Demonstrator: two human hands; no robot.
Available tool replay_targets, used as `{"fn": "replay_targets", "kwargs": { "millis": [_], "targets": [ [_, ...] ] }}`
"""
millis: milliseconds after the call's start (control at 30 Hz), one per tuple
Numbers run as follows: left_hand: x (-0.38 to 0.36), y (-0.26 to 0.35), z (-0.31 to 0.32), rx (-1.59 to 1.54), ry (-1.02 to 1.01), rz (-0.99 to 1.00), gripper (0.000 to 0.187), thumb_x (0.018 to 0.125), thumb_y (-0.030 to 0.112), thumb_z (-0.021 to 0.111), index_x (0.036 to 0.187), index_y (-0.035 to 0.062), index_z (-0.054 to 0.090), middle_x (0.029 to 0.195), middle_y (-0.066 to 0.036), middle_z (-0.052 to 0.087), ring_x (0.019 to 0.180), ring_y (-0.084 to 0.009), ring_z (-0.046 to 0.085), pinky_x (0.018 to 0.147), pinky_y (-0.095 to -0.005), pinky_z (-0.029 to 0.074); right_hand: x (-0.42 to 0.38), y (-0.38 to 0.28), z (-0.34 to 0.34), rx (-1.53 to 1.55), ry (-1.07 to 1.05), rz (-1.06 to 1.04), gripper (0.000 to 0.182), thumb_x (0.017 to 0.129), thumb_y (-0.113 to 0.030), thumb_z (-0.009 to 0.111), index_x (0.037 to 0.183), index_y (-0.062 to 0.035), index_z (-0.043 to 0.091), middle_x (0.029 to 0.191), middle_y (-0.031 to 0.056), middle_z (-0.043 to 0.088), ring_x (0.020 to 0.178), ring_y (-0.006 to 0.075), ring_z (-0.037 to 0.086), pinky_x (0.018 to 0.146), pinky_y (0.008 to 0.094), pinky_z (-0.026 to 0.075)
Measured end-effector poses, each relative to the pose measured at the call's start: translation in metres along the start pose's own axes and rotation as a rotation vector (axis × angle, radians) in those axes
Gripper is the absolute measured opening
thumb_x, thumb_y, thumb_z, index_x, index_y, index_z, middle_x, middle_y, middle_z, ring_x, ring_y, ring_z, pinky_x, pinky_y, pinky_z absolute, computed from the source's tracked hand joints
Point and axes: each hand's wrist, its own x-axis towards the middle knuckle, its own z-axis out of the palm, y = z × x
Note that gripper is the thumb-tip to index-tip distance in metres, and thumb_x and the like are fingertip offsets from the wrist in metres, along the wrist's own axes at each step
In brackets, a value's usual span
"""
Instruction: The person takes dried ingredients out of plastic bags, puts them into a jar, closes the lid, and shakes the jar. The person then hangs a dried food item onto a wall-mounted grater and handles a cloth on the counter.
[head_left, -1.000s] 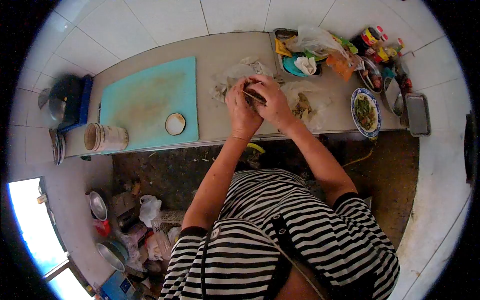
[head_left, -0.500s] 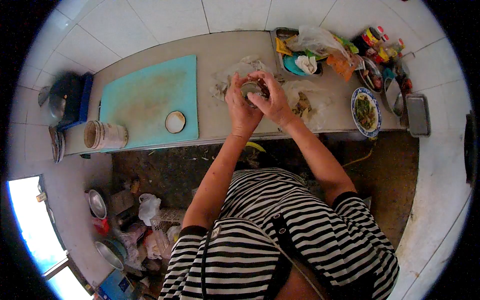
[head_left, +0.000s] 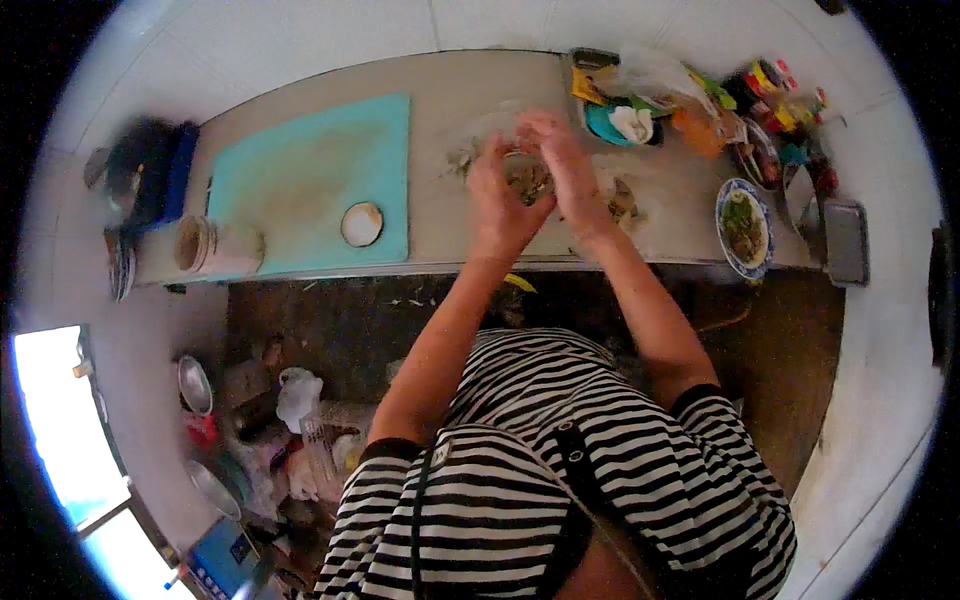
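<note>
My left hand [head_left: 496, 198] and my right hand [head_left: 566, 170] are raised together above the grey counter [head_left: 440, 120], both wrapped around a small round glass jar [head_left: 524, 176] with dark food inside. The jar's opening shows between my fingers. Crumpled clear plastic bags [head_left: 612, 196] lie on the counter just under and to the right of my hands. The frame is blurred by motion.
A turquoise cutting board [head_left: 305, 185] lies to the left with a round lid [head_left: 361, 224] on its near corner. A tin can [head_left: 212, 245] lies on its side left of that. A patterned plate of food [head_left: 741, 226], bottles [head_left: 772, 85] and a metal tray [head_left: 845, 243] crowd the right end.
Both hands have lifted the jar slightly up and to the right; earlier they were cupped shut over it, then the jar's mouth came into view. The camera has shifted a little.
</note>
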Motion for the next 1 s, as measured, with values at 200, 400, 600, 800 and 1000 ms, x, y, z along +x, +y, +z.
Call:
{"fn": "replay_targets", "kwargs": {
  "millis": [200, 400, 600, 800, 1000],
  "targets": [
    [0.007, 0.007, -0.003, -0.153, -0.002, -0.04, 0.075, 0.063, 0.017, 0.077, 0.126, 0.0015, 0.04, 0.119, -0.018, 0.052, 0.112, -0.0349, 0.048, 0.095, -0.0429, 0.038, 0.016, 0.016, -0.012, -0.005, -0.161, 0.072, 0.046, 0.099, -0.03, 0.036, 0.134, -0.0002, 0.038, 0.139, 0.0127, 0.038, 0.125, 0.0246, 0.043, 0.106, 0.0392, 0.033],
    [0.02, -0.05, -0.109, 0.263, 0.101, -0.068, 0.098, 0.068, 0.039, 0.077, 0.141, -0.001, 0.025, 0.142, -0.025, 0.031, 0.133, -0.0427, 0.025, 0.11, -0.0473, 0.02, 0.003, -0.021, -0.016, -0.061, -0.105, 0.162, 0.045, 0.096, -0.025, 0.044, 0.135, -0.0038, 0.04, 0.139, 0.0109, 0.041, 0.128, 0.0244, 0.04, 0.107, 0.0382, 0.029],
    [0.054, -0.121, -0.377, 1.092, 0.713, -0.488, 0.121, 0.052, 0.052, 0.083, 0.141, 0.0004, 0.021, 0.136, -0.027, 0.037, 0.125, -0.0412, 0.036, 0.103, -0.0496, 0.031, -0.023, -0.052, -0.012, -0.39, -0.028, 0.01, 0.038, 0.088, -0.012, 0.055, 0.124, -0.0037, 0.05, 0.129, 0.0109, 0.052, 0.12, 0.0251, 0.048, 0.104, 0.0373, 0.034],
    [0.034, -0.187, -0.433, 0.647, 0.608, -0.719, 0.115, 0.05, 0.048, 0.084, 0.139, 0.0014, 0.027, 0.135, -0.021, 0.041, 0.123, -0.0377, 0.041, 0.1, -0.0475, 0.035, -0.03, -0.088, 0.042, -0.616, -0.212, -0.162, 0.034, 0.084, -0.008, 0.057, 0.117, -0.0026, 0.054, 0.125, 0.0149, 0.054, 0.116, 0.0306, 0.05, 0.1, 0.0401, 0.037],
    [0.023, -0.196, -0.416, 0.413, 0.614, -0.475, 0.093, 0.055, 0.033, 0.084, 0.128, -0.0022, 0.038, 0.124, -0.019, 0.047, 0.113, -0.0333, 0.049, 0.094, -0.041, 0.042, -0.027, -0.093, 0.076, -0.597, -0.372, -0.223, 0.04, 0.079, -0.007, 0.061, 0.118, -0.0043, 0.053, 0.125, 0.0152, 0.053, 0.115, 0.033, 0.05, 0.099, 0.0397, 0.039]
  ]
}}
